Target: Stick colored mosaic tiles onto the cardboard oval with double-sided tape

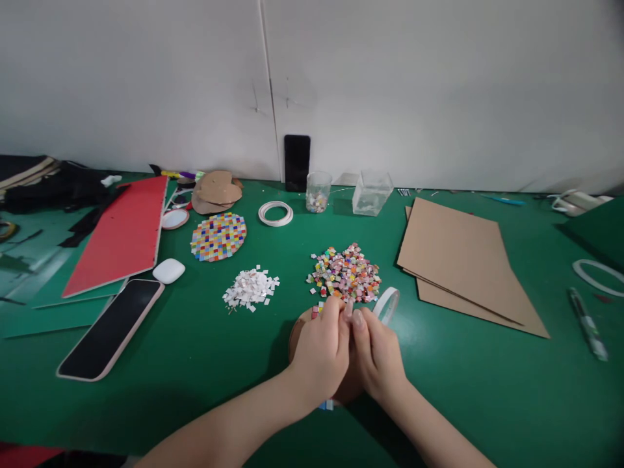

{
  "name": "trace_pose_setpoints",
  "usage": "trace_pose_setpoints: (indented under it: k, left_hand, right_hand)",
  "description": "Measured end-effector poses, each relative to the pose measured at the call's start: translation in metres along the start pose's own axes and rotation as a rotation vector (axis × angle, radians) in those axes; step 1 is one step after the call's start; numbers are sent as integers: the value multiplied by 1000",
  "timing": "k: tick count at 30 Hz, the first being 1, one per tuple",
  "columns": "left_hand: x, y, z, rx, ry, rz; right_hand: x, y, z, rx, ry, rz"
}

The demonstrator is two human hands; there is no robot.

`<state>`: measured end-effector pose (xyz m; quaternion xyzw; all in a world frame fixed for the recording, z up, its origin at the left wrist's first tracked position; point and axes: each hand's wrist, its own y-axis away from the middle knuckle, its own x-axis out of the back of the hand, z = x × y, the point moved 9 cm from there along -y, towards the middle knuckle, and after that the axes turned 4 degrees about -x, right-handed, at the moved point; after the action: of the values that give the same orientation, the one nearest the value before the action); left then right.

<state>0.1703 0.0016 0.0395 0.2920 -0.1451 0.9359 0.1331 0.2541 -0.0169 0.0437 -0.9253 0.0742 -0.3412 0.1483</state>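
My left hand (318,354) and my right hand (383,357) meet fingertip to fingertip over a round brown cardboard disc (296,328). Both are closed in a pinch; whatever tiny thing lies between the fingers is too small to make out. A few coloured tiles (315,311) show at the disc's far edge, while my hands hide most of its surface. Just beyond them lies a heap of small coloured mosaic tiles (347,273). A roll of white tape (387,304) stands on edge beside my right hand. To the left is a pile of small white paper squares (251,288).
A tile-covered disc (219,237), a phone (111,330) and a red board (121,234) lie left. At the back stand an upright phone (297,162), a cup of tiles (318,194) and a clear box (372,195). Cardboard sheets (453,257) and a pen (587,324) lie right.
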Motion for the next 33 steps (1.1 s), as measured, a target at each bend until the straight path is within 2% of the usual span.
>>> trace_pose_setpoints:
  k: [7,15,20,25,33]
  left_hand:
    - [5,-1,-2,51,-22,24]
    - [1,-3,-1,0,9,20]
    - [6,-3,-1,19,38,27]
    - [13,-2,2,6,52,73]
    - [15,2,18,-149,45,114]
  right_hand:
    - [4,1,-7,118,174,90]
    - [6,2,-15,223,317,131]
    - [3,0,-12,176,230,69]
    - [3,2,-5,143,161,78]
    - [10,6,-4,116,-6,124]
